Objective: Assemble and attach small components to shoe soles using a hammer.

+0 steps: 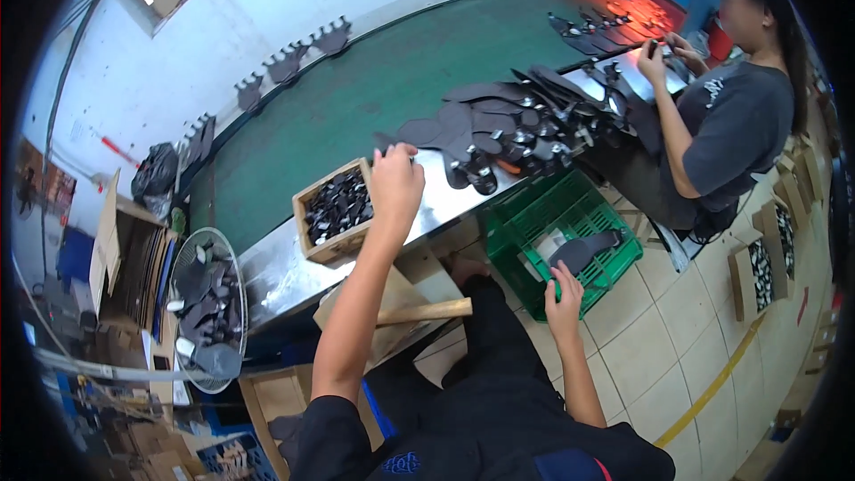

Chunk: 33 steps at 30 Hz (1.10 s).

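My left hand [396,185] reaches over the steel edge, fingers curled beside a wooden box [305,241] full of small black and shiny pieces [338,207]. Its fingertips meet the near end of a pile of dark grey sole-shaped pieces [459,129]; what they pinch, if anything, is hidden. My right hand [564,303] hangs at the near side of a green plastic crate [509,278], its fingers apart and nothing seen in them. Just beyond its fingertips, one dark grey sole-shaped piece [581,251] lies in the crate.
A green conveyor belt [374,80] runs behind the steel edge [289,281], with more sole-shaped pieces along its far side. A co-worker [735,116] sits at the right, handling a small item. A round wire basket [212,236] of dark pieces stands left. A wooden bar [423,312] juts near my leg.
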Motion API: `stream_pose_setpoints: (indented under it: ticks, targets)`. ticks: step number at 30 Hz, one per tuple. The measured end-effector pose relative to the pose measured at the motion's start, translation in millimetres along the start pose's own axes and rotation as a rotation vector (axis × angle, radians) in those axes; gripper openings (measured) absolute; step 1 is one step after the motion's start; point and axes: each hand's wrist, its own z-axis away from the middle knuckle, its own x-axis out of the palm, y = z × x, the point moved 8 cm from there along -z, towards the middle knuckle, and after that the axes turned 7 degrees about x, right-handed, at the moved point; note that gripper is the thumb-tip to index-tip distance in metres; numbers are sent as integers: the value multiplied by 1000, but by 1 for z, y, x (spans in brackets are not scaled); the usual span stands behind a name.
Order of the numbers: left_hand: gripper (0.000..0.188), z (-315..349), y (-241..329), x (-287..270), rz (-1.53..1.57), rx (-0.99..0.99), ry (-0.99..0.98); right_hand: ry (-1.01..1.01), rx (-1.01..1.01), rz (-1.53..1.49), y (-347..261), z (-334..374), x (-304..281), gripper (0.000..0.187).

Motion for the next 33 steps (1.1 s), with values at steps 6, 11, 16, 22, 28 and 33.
stream_pose_setpoints:
  ticks: [6, 11, 16, 22, 28, 33]
  targets:
    - [15, 79, -16, -217, -165, -4, 558, -191, -838, -92, -277, 28, -18, 50]
    - [8, 157, -75, -230, 532, -149, 579, -700, -766, 294, -260, 42, 63, 51]
    - [13, 226, -93, -154, 604, -282, 375, -767, -319, -190, -202, 32, 34, 32]
    - [26, 190, -80, -127, 255, -92, 435, -610, 360, -815, -121, 49, -16, 27]
    - [12, 105, -131, -66, -362, 150, -6, -476, 543, -1057, -101, 36, -13, 35]
    - [9, 77, -123, -50, -484, 331, -286, -470, 527, -1022, -116, 28, 1, 35]
